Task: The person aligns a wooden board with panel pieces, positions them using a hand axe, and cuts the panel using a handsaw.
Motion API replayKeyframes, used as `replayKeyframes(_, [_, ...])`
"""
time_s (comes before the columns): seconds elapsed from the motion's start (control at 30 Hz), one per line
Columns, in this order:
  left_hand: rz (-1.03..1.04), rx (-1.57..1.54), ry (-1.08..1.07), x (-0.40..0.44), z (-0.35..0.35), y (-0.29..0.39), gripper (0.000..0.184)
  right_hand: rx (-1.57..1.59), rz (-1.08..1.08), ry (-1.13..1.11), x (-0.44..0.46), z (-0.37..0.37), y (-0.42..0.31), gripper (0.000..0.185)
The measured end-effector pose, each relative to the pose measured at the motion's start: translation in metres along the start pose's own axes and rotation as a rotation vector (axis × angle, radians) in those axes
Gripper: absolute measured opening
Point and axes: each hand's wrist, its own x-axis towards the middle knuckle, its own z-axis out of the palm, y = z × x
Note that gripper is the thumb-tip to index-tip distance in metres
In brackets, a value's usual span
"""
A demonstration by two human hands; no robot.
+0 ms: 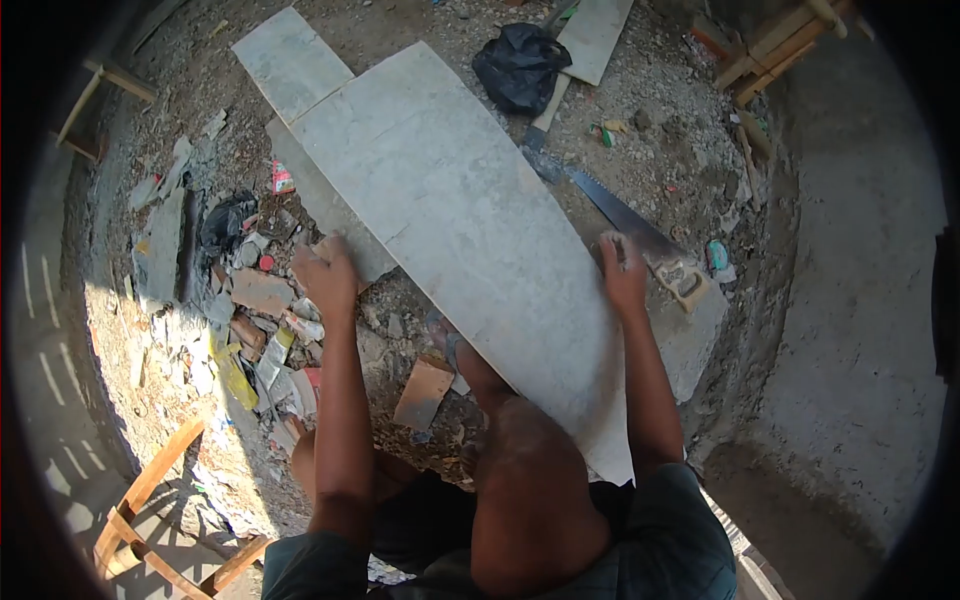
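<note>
A long grey board (450, 190) with dusty marks lies diagonally before me, its near end by my raised knee. My left hand (328, 272) is off the board's left side, above the debris, with its fingers curled; whether they hold anything is too small to tell. Close to the board's right edge is my right hand (622, 262), its thumb and fingers apart with nothing seen between them. Just right of that hand lies a handsaw (640, 225) with a pale handle. A smaller board piece (290, 65) adjoins the long board's far left end.
Broken pieces and wrappers (262, 292) cover the ground at left. A black plastic bag (521, 68) and another board strip (596, 40) lie at the far side. Wooden frames (150, 500) stand at lower left and upper right. A concrete wall (850, 250) runs along the right.
</note>
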Motion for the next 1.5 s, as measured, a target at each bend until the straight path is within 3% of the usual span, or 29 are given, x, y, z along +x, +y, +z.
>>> replayKeyframes(0.03, [-0.108,-0.243,-0.114,0.005,-0.016,0.025,0.064,-0.131,-0.027,0.078,0.005,-0.024,0.031,0.029])
replayKeyframes(0.07, [-0.040,-0.281,-0.072,0.006,-0.020,0.043,0.064,-0.177,0.103,0.093,0.001,-0.054,0.034,0.026])
replayKeyframes(0.13, [0.026,-0.333,-0.023,0.010,-0.012,0.077,0.065,-0.720,0.136,0.150,-0.009,-0.105,0.070,0.034])
replayKeyframes(0.2, [0.060,-0.424,-0.012,0.014,-0.001,0.105,0.066,-0.974,0.122,0.076,-0.026,-0.139,0.112,0.045])
replayKeyframes(0.23, [0.053,-0.431,-0.005,0.011,0.009,0.109,0.066,-0.979,0.111,0.081,-0.036,-0.150,0.120,0.045])
replayKeyframes(0.3, [0.119,-0.292,0.034,0.004,0.028,0.109,0.065,-1.173,-0.153,-0.055,-0.048,-0.161,0.128,0.043])
replayKeyframes(0.5, [0.047,-0.126,-0.020,0.004,0.028,0.107,0.067,-1.361,-0.262,-0.272,-0.029,-0.166,0.111,0.038])
replayKeyframes(0.67, [0.026,-0.116,-0.044,0.003,0.025,0.106,0.067,-1.130,-0.132,-0.176,-0.079,-0.169,0.067,0.034])
replayKeyframes(0.73, [0.027,-0.113,-0.024,0.002,0.029,0.103,0.067,-1.015,-0.156,0.040,-0.107,-0.176,0.066,0.032])
replayKeyframes(0.8, [0.032,-0.161,-0.020,0.003,0.029,0.100,0.065,-0.956,-0.243,0.062,-0.124,-0.191,0.044,0.027])
replayKeyframes(0.87, [0.027,-0.170,-0.018,0.004,0.026,0.099,0.064,-0.820,-0.114,0.024,-0.135,-0.213,0.013,0.021])
replayKeyframes(0.9, [0.037,-0.169,-0.024,0.003,0.028,0.099,0.064,-0.744,-0.289,0.110,-0.134,-0.224,-0.004,0.019])
replayKeyframes(1.03, [0.048,-0.184,-0.041,-0.003,0.032,0.092,0.063,-0.649,-0.334,0.056,-0.082,-0.271,-0.066,0.026])
replayKeyframes(1.1, [0.070,-0.197,-0.021,0.001,0.029,0.093,0.061,-0.416,-0.228,-0.006,-0.050,-0.276,-0.090,0.027])
replayKeyframes(1.2, [0.079,-0.185,0.020,0.002,0.037,0.092,0.061,-0.190,-0.062,-0.109,-0.013,-0.254,-0.152,0.025])
replayKeyframes(1.37, [0.045,-0.152,-0.051,0.004,0.024,0.098,0.059,0.035,-0.075,-0.294,0.040,-0.193,-0.246,0.022])
replayKeyframes(1.5, [0.083,-0.212,0.008,0.003,0.032,0.101,0.057,-0.028,-0.107,-0.401,0.044,-0.150,-0.298,0.024])
